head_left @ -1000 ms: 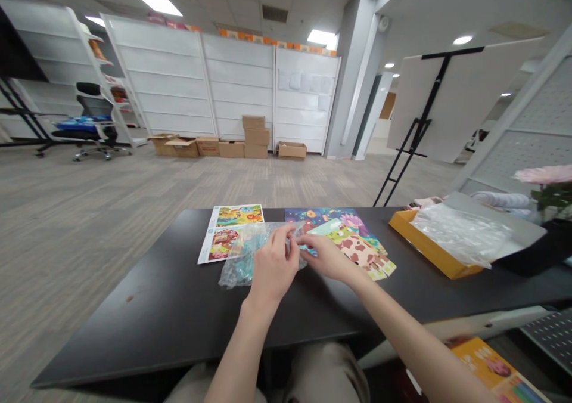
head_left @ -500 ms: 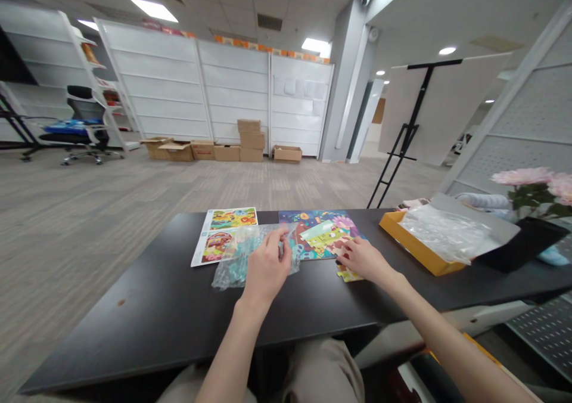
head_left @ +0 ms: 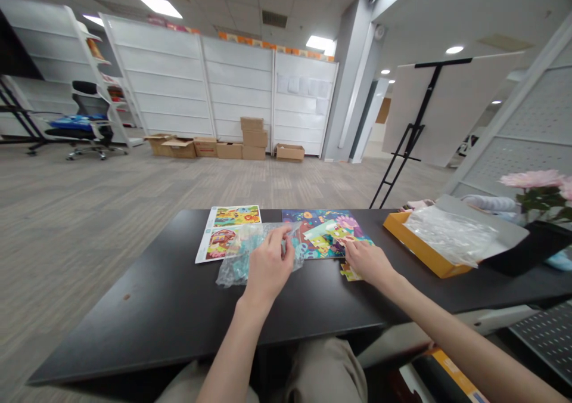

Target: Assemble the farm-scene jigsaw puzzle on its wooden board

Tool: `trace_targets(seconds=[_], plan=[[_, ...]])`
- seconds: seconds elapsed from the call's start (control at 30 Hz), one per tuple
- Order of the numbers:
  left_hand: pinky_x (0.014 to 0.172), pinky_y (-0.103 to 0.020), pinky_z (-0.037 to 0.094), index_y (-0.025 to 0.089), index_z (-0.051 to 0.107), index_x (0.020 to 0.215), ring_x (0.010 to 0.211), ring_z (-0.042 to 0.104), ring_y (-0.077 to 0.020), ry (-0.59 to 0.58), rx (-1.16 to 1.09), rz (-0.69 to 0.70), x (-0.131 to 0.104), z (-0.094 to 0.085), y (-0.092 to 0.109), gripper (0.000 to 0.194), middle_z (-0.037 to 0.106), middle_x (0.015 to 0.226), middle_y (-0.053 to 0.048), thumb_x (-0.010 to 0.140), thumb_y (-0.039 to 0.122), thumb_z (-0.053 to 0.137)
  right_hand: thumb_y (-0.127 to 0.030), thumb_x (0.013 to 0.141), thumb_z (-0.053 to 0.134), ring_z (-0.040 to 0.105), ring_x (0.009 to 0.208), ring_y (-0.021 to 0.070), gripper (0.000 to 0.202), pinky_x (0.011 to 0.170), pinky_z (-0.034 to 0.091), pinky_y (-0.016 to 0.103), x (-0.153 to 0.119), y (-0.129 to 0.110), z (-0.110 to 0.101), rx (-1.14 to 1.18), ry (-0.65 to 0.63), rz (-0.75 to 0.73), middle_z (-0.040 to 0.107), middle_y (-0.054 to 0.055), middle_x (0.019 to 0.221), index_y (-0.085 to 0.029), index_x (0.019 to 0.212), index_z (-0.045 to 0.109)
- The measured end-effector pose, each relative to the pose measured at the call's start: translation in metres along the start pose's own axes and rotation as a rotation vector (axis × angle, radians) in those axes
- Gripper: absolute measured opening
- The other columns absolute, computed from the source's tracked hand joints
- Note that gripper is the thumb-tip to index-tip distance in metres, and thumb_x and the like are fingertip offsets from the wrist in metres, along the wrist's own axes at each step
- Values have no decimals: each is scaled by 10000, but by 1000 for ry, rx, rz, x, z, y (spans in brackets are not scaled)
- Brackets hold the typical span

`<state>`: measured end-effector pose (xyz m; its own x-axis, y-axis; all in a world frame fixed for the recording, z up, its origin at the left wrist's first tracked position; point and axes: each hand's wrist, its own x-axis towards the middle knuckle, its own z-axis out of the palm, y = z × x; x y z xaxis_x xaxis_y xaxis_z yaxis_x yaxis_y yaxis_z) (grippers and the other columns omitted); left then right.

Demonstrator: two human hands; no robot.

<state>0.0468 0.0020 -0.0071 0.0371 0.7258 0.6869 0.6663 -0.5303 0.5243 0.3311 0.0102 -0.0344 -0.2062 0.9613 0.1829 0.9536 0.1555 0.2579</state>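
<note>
My left hand (head_left: 271, 263) rests with curled fingers on a clear plastic bag (head_left: 233, 270) holding teal pieces; what its fingers grip, if anything, is hidden. My right hand (head_left: 367, 261) pinches a small puzzle piece (head_left: 340, 239) over the dark blue illustrated board (head_left: 295, 216). Light green joined puzzle pieces (head_left: 320, 236) lie on that board. Beneath my right hand, more yellow and brown pieces (head_left: 349, 273) sit on the black table (head_left: 179, 313). A white sheet with two colourful pictures (head_left: 206, 245) lies partly under the bag.
To the right on the table stand a yellow box (head_left: 417, 248) with clear plastic wrapping and a black pot (head_left: 527, 248) with pink flowers. Beyond the table are an easel-like stand (head_left: 417, 114), cardboard boxes (head_left: 254, 138) and an office chair (head_left: 87, 120).
My right hand has moved slightly up over the board, and a piece now shows at its fingertips. My left hand stays on the bag. The view has shifted slightly.
</note>
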Motion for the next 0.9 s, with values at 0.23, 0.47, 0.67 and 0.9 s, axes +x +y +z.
trace_targets(seconds=[0.23, 0.47, 0.67, 0.9], plan=[[746, -272, 529, 206, 596, 1162, 806, 696, -160, 1, -8, 3, 0, -1, -1, 263, 730, 1044, -46, 915, 137, 540, -311, 1042, 402, 678, 1036, 318, 320, 715, 488, 313, 3, 3, 3, 18, -37, -54, 724, 191, 1072, -143, 1071, 673], [752, -278, 531, 200, 602, 1157, 817, 701, -162, -2, -6, -5, 0, -3, -1, 258, 731, 1061, -51, 916, 134, 540, -283, 1035, 369, 714, 980, 284, 344, 692, 461, 293, 2, 5, -3, 28, -19, 44, 741, 169, 1139, -164, 1194, 650], [744, -275, 527, 207, 599, 1160, 819, 703, -160, -7, 1, -1, 0, -4, 0, 261, 732, 1053, -45, 916, 136, 538, -316, 977, 413, 694, 725, 224, 303, 618, 405, 269, 13, 26, -15, 276, -48, 171, 743, 80, 787, -194, 909, 682], [723, -273, 525, 208, 593, 1169, 820, 702, -164, -6, 20, 10, 0, -2, -1, 267, 734, 1048, -49, 917, 146, 529, -245, 843, 518, 659, 688, 183, 182, 598, 459, 253, 29, 58, 2, 718, -50, 262, 708, 41, 717, -177, 754, 661]])
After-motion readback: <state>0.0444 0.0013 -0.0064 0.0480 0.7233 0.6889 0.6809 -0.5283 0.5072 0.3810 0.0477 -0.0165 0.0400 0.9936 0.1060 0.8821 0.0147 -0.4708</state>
